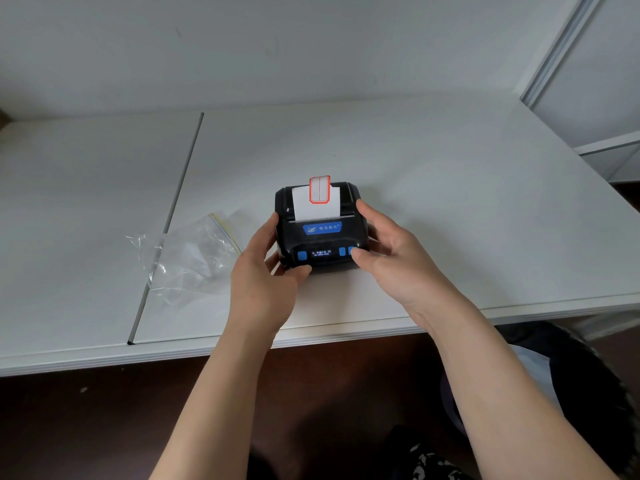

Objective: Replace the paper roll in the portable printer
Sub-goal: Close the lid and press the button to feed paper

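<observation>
A small black portable printer [320, 233] with blue buttons and a blue label sits on the white table [450, 209], lid closed. A strip of white label paper [313, 200] with a red-bordered label sticks up out of its slot. My left hand [268, 271] grips the printer's left side, thumb at the front lower edge. My right hand [391, 251] holds its right side, with the thumb on the rightmost blue button at the front.
An empty clear zip bag [190, 254] lies on the table just left of the printer. A dark seam [173, 209] runs between two tabletops. A white wall stands behind, and the table's front edge is close to me.
</observation>
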`<action>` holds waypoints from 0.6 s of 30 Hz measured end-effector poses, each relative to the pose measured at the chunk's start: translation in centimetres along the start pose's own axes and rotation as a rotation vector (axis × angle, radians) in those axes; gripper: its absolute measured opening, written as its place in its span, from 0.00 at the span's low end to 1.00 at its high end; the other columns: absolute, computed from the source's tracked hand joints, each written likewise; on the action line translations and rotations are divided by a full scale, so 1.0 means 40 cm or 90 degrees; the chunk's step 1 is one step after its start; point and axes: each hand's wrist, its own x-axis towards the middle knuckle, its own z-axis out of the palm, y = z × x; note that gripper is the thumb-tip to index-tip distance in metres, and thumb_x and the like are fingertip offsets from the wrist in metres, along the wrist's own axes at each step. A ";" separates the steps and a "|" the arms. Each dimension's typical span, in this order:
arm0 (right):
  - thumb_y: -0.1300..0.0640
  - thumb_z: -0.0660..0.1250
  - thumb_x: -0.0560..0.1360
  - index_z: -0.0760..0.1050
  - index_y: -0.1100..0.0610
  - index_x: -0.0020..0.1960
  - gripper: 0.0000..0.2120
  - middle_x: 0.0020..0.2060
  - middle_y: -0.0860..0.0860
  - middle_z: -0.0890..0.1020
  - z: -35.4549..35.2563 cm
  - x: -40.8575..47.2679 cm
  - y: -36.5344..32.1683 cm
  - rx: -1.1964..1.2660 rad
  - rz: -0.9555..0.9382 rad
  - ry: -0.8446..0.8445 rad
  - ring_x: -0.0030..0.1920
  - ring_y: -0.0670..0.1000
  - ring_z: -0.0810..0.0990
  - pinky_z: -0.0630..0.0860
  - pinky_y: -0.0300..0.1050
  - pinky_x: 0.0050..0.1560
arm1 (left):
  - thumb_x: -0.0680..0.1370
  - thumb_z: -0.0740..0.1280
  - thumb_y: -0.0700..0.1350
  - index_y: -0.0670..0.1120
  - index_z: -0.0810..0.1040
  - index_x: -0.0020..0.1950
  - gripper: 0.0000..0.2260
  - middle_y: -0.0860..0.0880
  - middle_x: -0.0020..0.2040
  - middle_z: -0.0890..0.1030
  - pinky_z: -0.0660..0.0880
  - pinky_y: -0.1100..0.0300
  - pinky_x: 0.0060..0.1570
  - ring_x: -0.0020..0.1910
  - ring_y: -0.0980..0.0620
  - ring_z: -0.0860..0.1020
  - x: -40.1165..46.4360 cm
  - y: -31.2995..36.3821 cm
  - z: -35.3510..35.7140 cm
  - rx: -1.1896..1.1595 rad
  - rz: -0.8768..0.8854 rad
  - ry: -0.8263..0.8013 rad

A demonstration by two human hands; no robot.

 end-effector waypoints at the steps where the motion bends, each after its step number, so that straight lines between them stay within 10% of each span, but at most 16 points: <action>1: 0.66 0.64 0.75 0.64 0.42 0.72 0.31 0.61 0.42 0.78 0.001 0.000 0.001 0.000 -0.002 0.003 0.59 0.39 0.77 0.71 0.41 0.65 | 0.72 0.68 0.29 0.55 0.67 0.71 0.34 0.58 0.61 0.75 0.75 0.72 0.47 0.56 0.56 0.77 0.000 0.000 0.000 0.002 0.001 0.000; 18: 0.64 0.64 0.76 0.65 0.40 0.71 0.29 0.58 0.42 0.77 0.012 0.004 0.015 -0.022 -0.017 0.038 0.53 0.32 0.75 0.72 0.23 0.44 | 0.72 0.69 0.30 0.54 0.67 0.72 0.33 0.58 0.61 0.75 0.72 0.67 0.54 0.59 0.55 0.77 -0.001 0.002 0.001 0.007 -0.001 -0.002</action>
